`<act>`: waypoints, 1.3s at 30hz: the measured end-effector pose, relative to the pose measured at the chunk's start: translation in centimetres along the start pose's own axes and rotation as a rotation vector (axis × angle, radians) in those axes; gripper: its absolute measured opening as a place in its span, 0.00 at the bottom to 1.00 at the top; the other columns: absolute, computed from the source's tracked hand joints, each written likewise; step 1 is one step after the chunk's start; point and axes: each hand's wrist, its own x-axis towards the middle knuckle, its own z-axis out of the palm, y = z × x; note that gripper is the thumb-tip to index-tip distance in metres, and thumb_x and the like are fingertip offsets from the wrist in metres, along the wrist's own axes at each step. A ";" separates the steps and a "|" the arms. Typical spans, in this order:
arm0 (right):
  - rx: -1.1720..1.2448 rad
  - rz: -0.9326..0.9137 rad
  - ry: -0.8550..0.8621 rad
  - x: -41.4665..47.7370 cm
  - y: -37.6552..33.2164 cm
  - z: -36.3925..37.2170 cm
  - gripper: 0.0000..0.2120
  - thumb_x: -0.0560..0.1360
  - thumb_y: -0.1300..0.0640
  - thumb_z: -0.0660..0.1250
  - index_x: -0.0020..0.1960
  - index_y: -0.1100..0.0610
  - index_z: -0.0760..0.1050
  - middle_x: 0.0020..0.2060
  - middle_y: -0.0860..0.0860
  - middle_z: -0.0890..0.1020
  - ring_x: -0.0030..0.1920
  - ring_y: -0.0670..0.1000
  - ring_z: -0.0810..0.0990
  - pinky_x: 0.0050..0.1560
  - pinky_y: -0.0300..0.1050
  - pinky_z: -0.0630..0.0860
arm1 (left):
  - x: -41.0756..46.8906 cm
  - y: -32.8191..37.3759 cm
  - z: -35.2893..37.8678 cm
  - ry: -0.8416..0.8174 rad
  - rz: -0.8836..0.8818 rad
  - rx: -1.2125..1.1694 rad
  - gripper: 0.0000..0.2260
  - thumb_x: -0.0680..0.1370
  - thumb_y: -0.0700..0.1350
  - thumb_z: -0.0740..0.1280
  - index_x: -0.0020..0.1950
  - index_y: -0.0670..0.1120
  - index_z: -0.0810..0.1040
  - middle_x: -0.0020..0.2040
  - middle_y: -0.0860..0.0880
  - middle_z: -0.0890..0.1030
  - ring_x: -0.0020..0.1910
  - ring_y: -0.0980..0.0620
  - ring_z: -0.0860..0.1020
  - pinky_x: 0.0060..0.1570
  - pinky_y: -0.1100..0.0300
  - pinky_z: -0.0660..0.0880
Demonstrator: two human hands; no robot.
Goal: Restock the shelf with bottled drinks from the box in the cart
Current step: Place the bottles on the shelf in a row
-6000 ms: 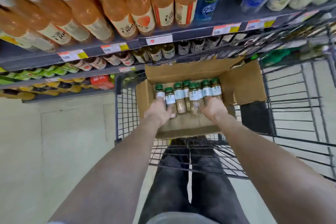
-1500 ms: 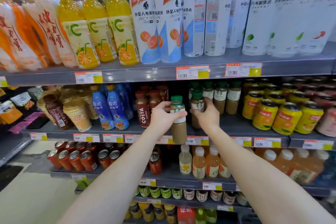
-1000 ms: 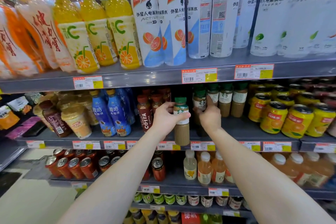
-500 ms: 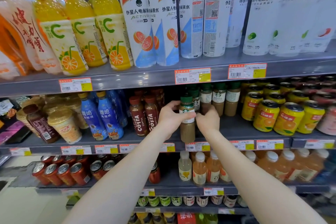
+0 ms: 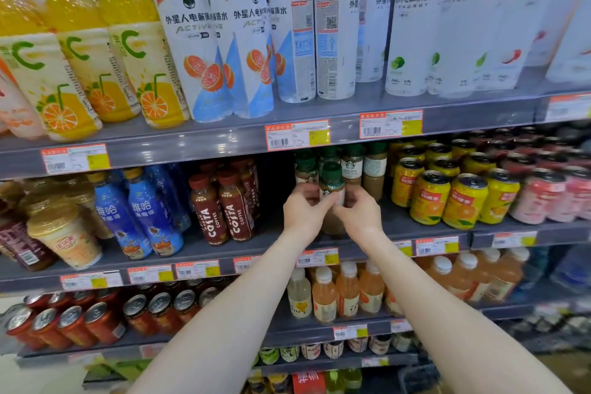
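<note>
A green-capped coffee bottle stands upright at the front of the middle shelf. My left hand grips its left side and my right hand grips its right side, fingers curled round the label. Behind it stand several more green-capped coffee bottles in a row. The cart and the box are out of view.
Brown Costa coffee bottles stand to the left of a dark gap, yellow orange-drink cans to the right. Tall water and juice bottles fill the shelf above. Peach-coloured bottles and red cans sit on the shelf below.
Both hands came up from the box in the cart to the shelf. My right hand left the bottle it had set at the back and joined the left on the front bottle, which moved further in.
</note>
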 end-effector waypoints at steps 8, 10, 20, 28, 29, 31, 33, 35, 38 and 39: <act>-0.027 -0.078 0.018 2.6 1.8 0.6 0.17 0.72 0.53 0.77 0.60 0.53 0.82 0.49 0.44 0.85 0.50 0.43 0.83 0.51 0.33 0.77 | -0.6 0.0 1.7 0.077 0.030 0.094 0.12 0.82 0.44 0.67 0.64 0.44 0.82 0.56 0.49 0.85 0.52 0.57 0.79 0.58 0.63 0.74; -0.004 -0.076 0.015 3.3 2.3 0.7 0.18 0.70 0.50 0.78 0.58 0.52 0.82 0.49 0.45 0.87 0.50 0.42 0.84 0.55 0.44 0.81 | -0.4 0.0 2.2 0.055 0.020 0.136 0.14 0.82 0.41 0.65 0.67 0.44 0.81 0.62 0.47 0.84 0.60 0.52 0.80 0.62 0.64 0.71; 0.013 -0.071 -0.010 5.1 2.4 1.1 0.16 0.70 0.50 0.77 0.56 0.53 0.83 0.48 0.48 0.87 0.49 0.45 0.84 0.52 0.45 0.81 | 0.6 -0.4 3.4 -0.007 -0.004 0.226 0.20 0.81 0.38 0.60 0.72 0.45 0.78 0.66 0.44 0.81 0.66 0.44 0.77 0.61 0.65 0.68; 0.020 -0.062 -0.025 5.0 2.0 0.8 0.16 0.71 0.52 0.77 0.56 0.55 0.82 0.49 0.50 0.86 0.49 0.47 0.84 0.48 0.38 0.75 | 0.8 0.0 3.2 -0.030 -0.024 0.240 0.20 0.81 0.38 0.61 0.72 0.46 0.78 0.66 0.44 0.81 0.66 0.43 0.77 0.65 0.61 0.71; 0.012 -0.055 -0.032 5.0 1.9 0.8 0.16 0.71 0.52 0.77 0.56 0.55 0.82 0.49 0.50 0.86 0.49 0.47 0.83 0.47 0.37 0.74 | 0.7 0.1 3.1 -0.040 -0.026 0.244 0.20 0.81 0.38 0.61 0.72 0.46 0.78 0.66 0.44 0.81 0.66 0.43 0.77 0.65 0.60 0.71; -0.021 -0.046 -0.035 4.9 1.7 0.7 0.16 0.71 0.51 0.77 0.57 0.55 0.82 0.50 0.51 0.86 0.50 0.49 0.83 0.47 0.38 0.73 | 0.5 0.3 2.9 -0.060 -0.037 0.248 0.20 0.81 0.38 0.61 0.72 0.46 0.78 0.66 0.45 0.81 0.66 0.45 0.77 0.65 0.62 0.70; -0.059 -0.035 -0.042 4.8 1.3 0.5 0.16 0.72 0.51 0.76 0.58 0.55 0.82 0.51 0.52 0.86 0.52 0.51 0.83 0.48 0.38 0.72 | 0.1 0.5 2.7 -0.071 -0.050 0.253 0.19 0.80 0.38 0.61 0.71 0.46 0.78 0.66 0.46 0.81 0.66 0.47 0.77 0.63 0.65 0.69; -0.094 -0.017 -0.050 4.7 1.1 0.4 0.18 0.72 0.51 0.75 0.61 0.55 0.81 0.55 0.52 0.85 0.55 0.52 0.83 0.49 0.37 0.71 | -0.5 0.5 2.5 -0.086 -0.050 0.281 0.19 0.80 0.39 0.62 0.70 0.47 0.78 0.65 0.47 0.82 0.64 0.48 0.78 0.59 0.65 0.69; -0.139 0.017 -0.042 4.1 1.2 0.0 0.22 0.71 0.50 0.76 0.63 0.55 0.79 0.58 0.53 0.84 0.58 0.55 0.82 0.52 0.40 0.73 | -1.6 0.4 1.8 -0.109 -0.005 0.396 0.20 0.80 0.42 0.62 0.72 0.49 0.74 0.65 0.47 0.80 0.62 0.47 0.79 0.59 0.59 0.74; -0.164 0.027 -0.037 3.7 1.3 -0.1 0.22 0.71 0.51 0.75 0.63 0.55 0.78 0.57 0.54 0.84 0.57 0.57 0.82 0.53 0.43 0.75 | -2.0 0.3 1.5 -0.125 0.030 0.449 0.20 0.80 0.43 0.62 0.72 0.49 0.74 0.65 0.47 0.80 0.62 0.46 0.79 0.60 0.55 0.76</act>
